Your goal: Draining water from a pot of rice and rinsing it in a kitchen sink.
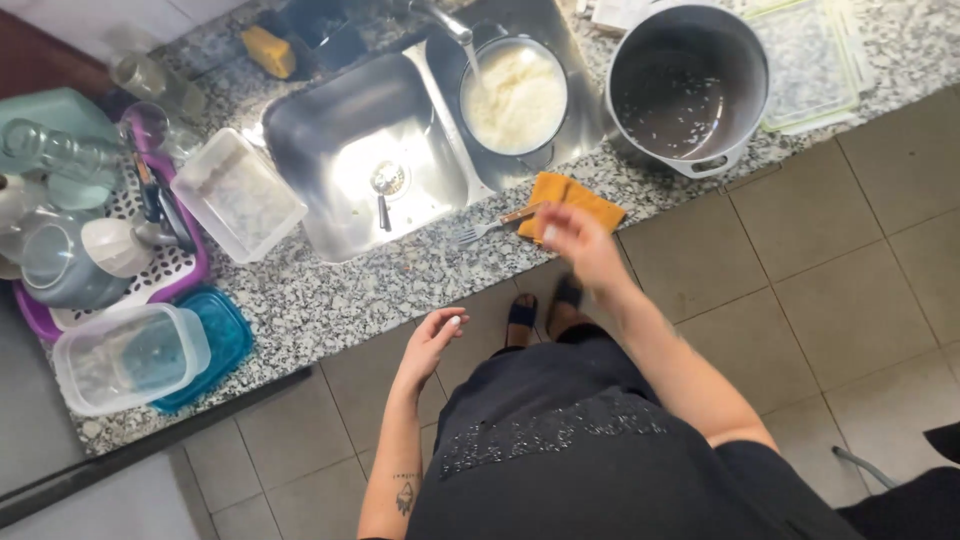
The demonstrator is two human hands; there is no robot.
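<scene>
At the front edge of the stone counter (330,300), seen from the head camera, the right hand (578,243) is hanging blurred over the handle end of a fork (480,229), with an orange cloth (590,200) lying just at its 12 o'clock. The fingers are curling downward, but the blur is hiding whether they are touching the fork or gripping it, so I cannot tell. The left hand (433,338) is hovering at 8 o'clock of the right one, off the counter edge, fingers loosely spread and holding nothing.

This is looking like a reach toward the fork. Lifting it would call for pinching the handle near the cloth, since the prongs are pointing away toward 9 o'clock.

Water is running from the tap (447,22) into a pot (515,95) that is sitting in the right sink basin and holding white rice under cloudy water. At its 3 o'clock, a big grey pot (690,90) is standing on the counter with only scattered grains in it. The left basin (330,130) is lying bare around the drain. At 9 o'clock of it, a clear tub (238,195) is holding only wet residue. Further toward 7 o'clock, another clear tub (130,355) is resting beside a blue lid (225,335), with what is inside too unclear to say
</scene>
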